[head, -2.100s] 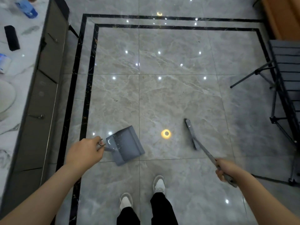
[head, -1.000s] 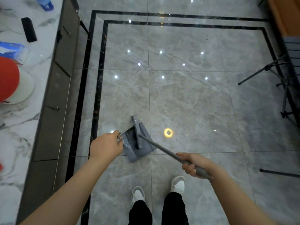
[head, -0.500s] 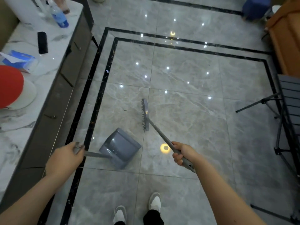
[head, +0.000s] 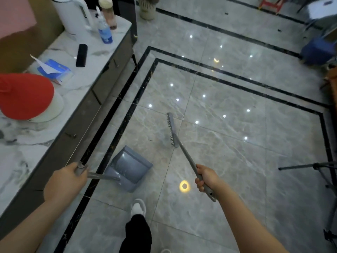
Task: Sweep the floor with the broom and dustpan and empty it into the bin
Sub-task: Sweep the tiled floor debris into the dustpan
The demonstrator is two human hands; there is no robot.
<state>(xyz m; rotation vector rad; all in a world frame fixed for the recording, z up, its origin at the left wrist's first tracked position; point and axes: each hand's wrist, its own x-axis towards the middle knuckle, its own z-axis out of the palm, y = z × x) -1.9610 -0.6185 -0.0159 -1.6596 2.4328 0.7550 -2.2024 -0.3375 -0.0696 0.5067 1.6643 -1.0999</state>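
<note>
A grey dustpan point(head: 128, 168) hangs just above the marble floor at lower centre, its mouth tipped up. My left hand point(head: 66, 181) grips the end of its long handle at the left. My right hand point(head: 207, 177) grips the grey broom handle point(head: 187, 156). The broom head point(head: 172, 130) is held off the floor beyond the dustpan, bristles facing left. A few dark specks of dirt point(head: 150, 139) lie on the tiles near the broom head. No bin is recognisable.
A marble-topped cabinet point(head: 54, 136) runs along the left, carrying a red-lidded pot point(head: 23, 96), tissue box point(head: 53, 70), bottle point(head: 104, 32) and kettle point(head: 74, 15). A tripod leg point(head: 308, 165) reaches in at the right. A blue stool point(head: 319, 50) stands far right.
The broom head came out of the dustpan and swung forward and up. The dustpan lifted and tilted. My view has raised and moved forward along the cabinet.
</note>
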